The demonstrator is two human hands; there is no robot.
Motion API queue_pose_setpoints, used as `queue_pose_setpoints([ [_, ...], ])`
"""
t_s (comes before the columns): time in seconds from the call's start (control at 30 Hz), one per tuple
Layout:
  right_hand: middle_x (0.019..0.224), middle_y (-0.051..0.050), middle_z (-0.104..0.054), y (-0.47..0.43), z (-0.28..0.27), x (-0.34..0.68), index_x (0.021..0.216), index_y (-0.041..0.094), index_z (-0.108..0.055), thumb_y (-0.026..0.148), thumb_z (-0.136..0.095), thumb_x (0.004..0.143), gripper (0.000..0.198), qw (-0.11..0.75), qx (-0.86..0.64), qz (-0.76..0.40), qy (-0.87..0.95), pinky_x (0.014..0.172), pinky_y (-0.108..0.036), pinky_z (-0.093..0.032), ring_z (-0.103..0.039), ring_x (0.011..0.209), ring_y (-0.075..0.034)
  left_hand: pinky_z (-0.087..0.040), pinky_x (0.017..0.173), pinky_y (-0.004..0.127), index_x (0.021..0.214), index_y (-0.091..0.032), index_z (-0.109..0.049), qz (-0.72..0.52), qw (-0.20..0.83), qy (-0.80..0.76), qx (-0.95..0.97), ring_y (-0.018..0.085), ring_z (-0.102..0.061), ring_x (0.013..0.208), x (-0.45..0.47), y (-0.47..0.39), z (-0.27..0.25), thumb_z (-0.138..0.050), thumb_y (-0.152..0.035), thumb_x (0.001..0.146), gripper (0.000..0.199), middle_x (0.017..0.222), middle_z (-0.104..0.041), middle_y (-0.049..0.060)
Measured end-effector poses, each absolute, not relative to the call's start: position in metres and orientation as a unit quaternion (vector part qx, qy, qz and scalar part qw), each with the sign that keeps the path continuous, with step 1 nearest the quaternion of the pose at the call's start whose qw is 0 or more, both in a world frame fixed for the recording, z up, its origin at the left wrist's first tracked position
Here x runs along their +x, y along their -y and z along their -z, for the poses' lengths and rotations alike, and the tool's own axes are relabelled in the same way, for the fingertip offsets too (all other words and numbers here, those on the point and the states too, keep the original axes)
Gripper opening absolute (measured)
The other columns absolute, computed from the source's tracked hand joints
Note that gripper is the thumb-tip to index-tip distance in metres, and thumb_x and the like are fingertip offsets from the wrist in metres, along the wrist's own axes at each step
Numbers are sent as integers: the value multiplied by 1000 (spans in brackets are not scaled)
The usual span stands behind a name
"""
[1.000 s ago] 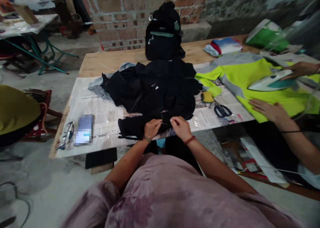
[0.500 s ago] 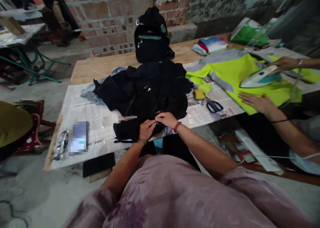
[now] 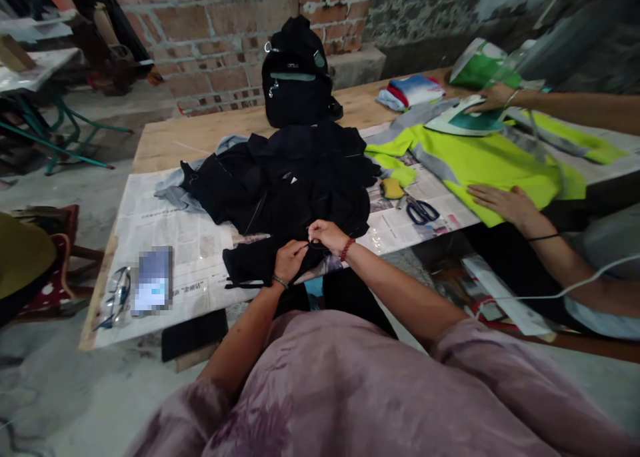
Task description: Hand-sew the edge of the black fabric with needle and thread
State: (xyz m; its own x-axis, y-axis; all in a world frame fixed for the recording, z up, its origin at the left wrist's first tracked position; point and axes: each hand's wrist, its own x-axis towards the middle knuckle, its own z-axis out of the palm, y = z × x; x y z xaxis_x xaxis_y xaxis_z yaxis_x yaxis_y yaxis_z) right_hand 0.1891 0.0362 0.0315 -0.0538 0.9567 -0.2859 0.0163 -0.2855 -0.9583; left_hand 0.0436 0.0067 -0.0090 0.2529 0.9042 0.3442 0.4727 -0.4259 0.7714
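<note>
A heap of black clothing [image 3: 290, 183] lies on newspaper on the wooden table [image 3: 210, 131]. My left hand [image 3: 289, 259] pinches the near edge of the black cloth at the table's front. My right hand [image 3: 326, 234] is right beside it, fingertips closed on what looks like a small needle or thread at the same spot in the cloth. The two hands nearly touch.
A black backpack [image 3: 295, 70] stands behind the heap. Scissors [image 3: 423, 211] and a yellow pad [image 3: 391, 188] lie to the right. A neighbouring person irons a neon-yellow garment [image 3: 480, 160] with an iron [image 3: 463, 120]. Glasses [image 3: 116, 295] and a phone [image 3: 153, 287] rest at the left.
My right hand has come in from the right to meet my left hand at the cloth edge. The other person's iron has slid away toward the far side of the yellow garment.
</note>
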Motion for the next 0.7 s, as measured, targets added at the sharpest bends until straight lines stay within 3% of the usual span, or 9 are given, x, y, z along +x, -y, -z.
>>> queue_pose_setpoints([
  [0.37, 51, 3, -53, -38, -26, 188, 58, 15, -50, 8, -61, 58, 13, 425, -545, -640, 335, 53, -17, -40, -50, 51, -5, -45, 65, 21, 86, -18, -67, -392, 273, -462, 747, 10, -56, 68, 45, -6, 9, -54, -18, 80, 14, 73, -61, 1],
  [0.7, 57, 4, -58, -25, -27, 201, 73, 14, -64, 10, -68, 57, 17, 390, -512, -657, 392, 55, -18, -42, -51, 53, -5, -45, 68, 22, 85, -19, -67, -396, 276, -452, 750, 11, -58, 71, 45, -6, 5, -54, -14, 79, 15, 75, -63, 1],
])
